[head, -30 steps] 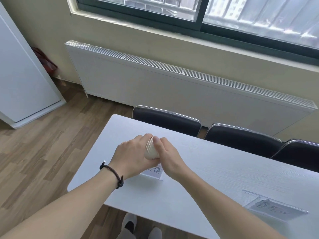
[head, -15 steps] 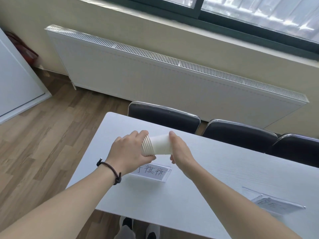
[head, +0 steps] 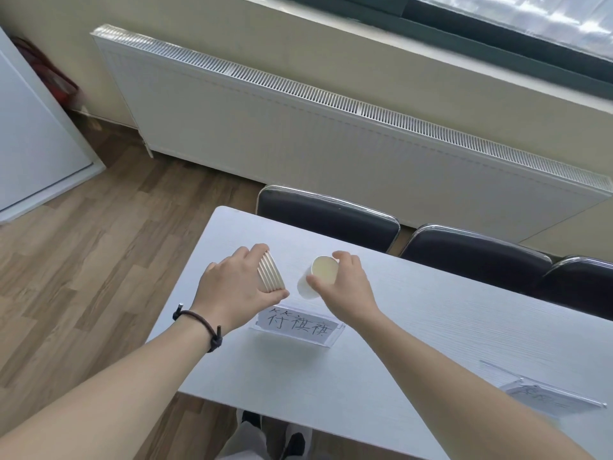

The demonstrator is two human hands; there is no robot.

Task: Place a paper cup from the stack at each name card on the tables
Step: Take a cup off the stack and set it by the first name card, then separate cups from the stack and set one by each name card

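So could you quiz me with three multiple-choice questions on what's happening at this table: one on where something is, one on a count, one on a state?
1. Where is the single white paper cup?
A. in the right hand
B. on a chair
C. on the floor

2. How many black padded chairs show behind the white table?
A. one
B. three
C. five

3. How is the stack of nested paper cups in the left hand held?
A. upright on the table
B. crushed flat
C. tipped sideways, gripped

Answers: 1 A, the fingers close around it beyond the clear name card holder. 2 B, three backs line the far edge. 3 C, its rims face right.
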